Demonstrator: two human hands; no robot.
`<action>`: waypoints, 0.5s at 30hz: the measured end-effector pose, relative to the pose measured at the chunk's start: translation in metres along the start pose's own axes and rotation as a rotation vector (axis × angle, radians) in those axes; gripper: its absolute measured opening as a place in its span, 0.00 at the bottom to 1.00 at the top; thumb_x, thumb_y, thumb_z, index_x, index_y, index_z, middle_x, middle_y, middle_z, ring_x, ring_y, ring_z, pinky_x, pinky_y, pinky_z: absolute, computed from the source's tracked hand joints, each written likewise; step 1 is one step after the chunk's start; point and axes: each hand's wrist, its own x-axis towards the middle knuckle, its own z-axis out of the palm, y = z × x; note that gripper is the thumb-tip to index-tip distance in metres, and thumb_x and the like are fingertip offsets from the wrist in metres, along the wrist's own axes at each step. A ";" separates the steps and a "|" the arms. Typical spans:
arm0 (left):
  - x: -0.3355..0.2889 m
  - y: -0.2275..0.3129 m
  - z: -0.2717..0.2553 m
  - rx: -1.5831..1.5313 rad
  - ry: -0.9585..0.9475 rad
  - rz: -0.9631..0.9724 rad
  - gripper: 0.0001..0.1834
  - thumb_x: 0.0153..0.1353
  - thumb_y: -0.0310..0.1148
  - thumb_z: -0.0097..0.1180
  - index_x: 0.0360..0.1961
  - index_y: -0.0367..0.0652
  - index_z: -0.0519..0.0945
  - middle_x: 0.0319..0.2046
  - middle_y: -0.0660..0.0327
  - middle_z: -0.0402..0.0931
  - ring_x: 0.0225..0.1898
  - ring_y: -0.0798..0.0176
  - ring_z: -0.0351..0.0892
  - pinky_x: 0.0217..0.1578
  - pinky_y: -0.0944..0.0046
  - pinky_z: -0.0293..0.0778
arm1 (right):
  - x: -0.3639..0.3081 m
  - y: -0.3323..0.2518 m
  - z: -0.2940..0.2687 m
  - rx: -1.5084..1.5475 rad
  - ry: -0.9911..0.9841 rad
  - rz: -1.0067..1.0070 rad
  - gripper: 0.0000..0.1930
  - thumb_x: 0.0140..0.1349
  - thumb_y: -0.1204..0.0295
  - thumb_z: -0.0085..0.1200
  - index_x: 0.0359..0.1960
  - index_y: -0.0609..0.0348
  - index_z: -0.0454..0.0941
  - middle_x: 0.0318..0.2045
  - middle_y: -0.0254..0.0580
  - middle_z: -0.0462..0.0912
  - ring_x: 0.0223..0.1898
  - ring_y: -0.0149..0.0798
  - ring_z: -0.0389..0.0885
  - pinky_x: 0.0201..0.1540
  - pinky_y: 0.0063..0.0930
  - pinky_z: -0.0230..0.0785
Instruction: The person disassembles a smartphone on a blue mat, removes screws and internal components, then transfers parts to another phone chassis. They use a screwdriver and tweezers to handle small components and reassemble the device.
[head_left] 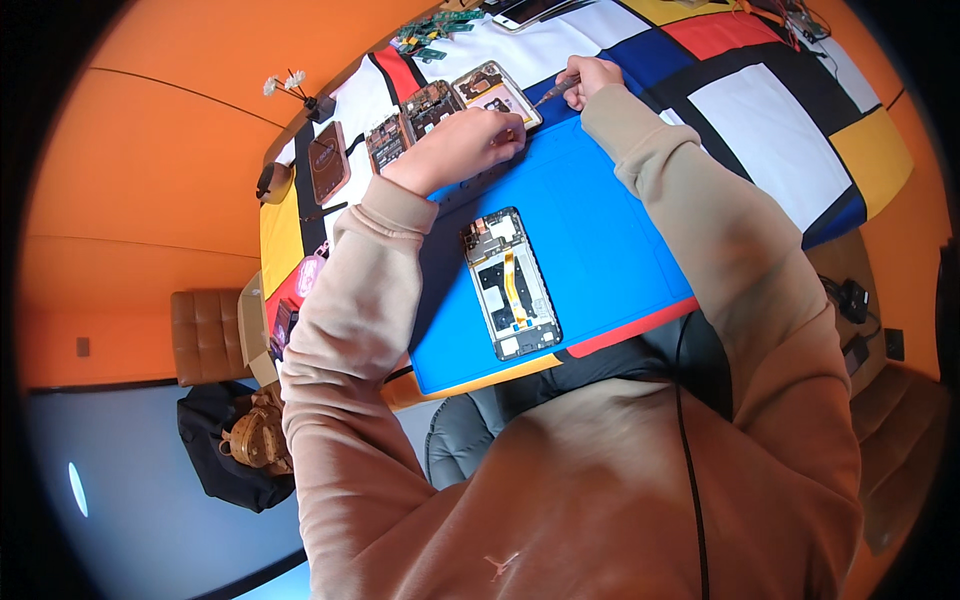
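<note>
My right hand point(592, 80) grips a slim screwdriver point(552, 93) like a pen, its tip pointing left toward an opened phone point(499, 98) at the far edge of the blue mat point(600, 230). My left hand point(480, 145) is curled at that phone's near edge, fingertips bent down and together. What they pinch, if anything, is hidden. Nearer me on the mat lies another phone point(512, 285) without its back, a yellow ribbon cable running along its middle. Two more opened phones, one in the middle point(432, 108) and one on the left point(385, 142), lie beyond my left wrist, partly covered.
A reddish-brown phone point(328, 163) and a small vase of white flowers point(318, 105) stand at the left. Green circuit boards point(430, 35) and a white-framed phone point(525, 12) lie at the far side. Wires point(790, 20) are at the far right, on a colour-block tablecloth point(770, 130).
</note>
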 end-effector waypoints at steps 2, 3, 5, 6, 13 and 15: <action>-0.011 -0.001 0.000 -0.040 0.058 0.015 0.10 0.65 0.32 0.53 0.41 0.37 0.79 0.36 0.52 0.82 0.39 0.53 0.83 0.41 0.60 0.77 | -0.001 0.000 0.000 -0.015 -0.022 -0.023 0.10 0.55 0.72 0.49 0.24 0.69 0.74 0.19 0.46 0.74 0.11 0.34 0.66 0.13 0.28 0.51; -0.017 -0.001 0.000 -0.066 0.078 0.016 0.10 0.67 0.32 0.52 0.42 0.38 0.79 0.37 0.51 0.82 0.40 0.53 0.83 0.42 0.60 0.77 | -0.002 0.001 0.000 -0.032 -0.018 -0.027 0.09 0.56 0.73 0.49 0.24 0.68 0.74 0.19 0.46 0.73 0.11 0.34 0.66 0.13 0.28 0.51; -0.030 0.001 -0.001 -0.078 0.093 -0.014 0.10 0.68 0.32 0.51 0.44 0.37 0.79 0.38 0.52 0.83 0.41 0.53 0.84 0.43 0.60 0.77 | -0.004 0.002 0.000 -0.054 -0.035 -0.061 0.09 0.56 0.73 0.49 0.24 0.68 0.74 0.18 0.46 0.73 0.11 0.34 0.66 0.13 0.28 0.52; -0.038 0.002 -0.001 -0.091 0.090 -0.045 0.11 0.68 0.32 0.50 0.45 0.37 0.79 0.39 0.52 0.83 0.42 0.53 0.84 0.43 0.60 0.77 | -0.004 0.003 -0.001 -0.073 -0.026 -0.076 0.09 0.56 0.73 0.48 0.24 0.68 0.74 0.18 0.45 0.73 0.11 0.34 0.66 0.14 0.28 0.52; -0.103 0.028 0.017 -0.239 0.257 -0.029 0.22 0.60 0.38 0.62 0.53 0.39 0.77 0.47 0.54 0.78 0.47 0.55 0.77 0.52 0.59 0.71 | 0.024 0.019 -0.022 -0.225 -0.160 -0.147 0.11 0.60 0.70 0.48 0.26 0.66 0.75 0.20 0.44 0.76 0.12 0.32 0.69 0.14 0.27 0.54; -0.120 0.035 0.031 -0.277 0.248 -0.084 0.32 0.54 0.43 0.67 0.58 0.42 0.73 0.51 0.55 0.76 0.50 0.55 0.74 0.55 0.57 0.68 | 0.038 0.026 -0.030 -0.226 -0.213 -0.173 0.09 0.62 0.71 0.48 0.30 0.66 0.75 0.25 0.45 0.80 0.12 0.31 0.69 0.13 0.26 0.55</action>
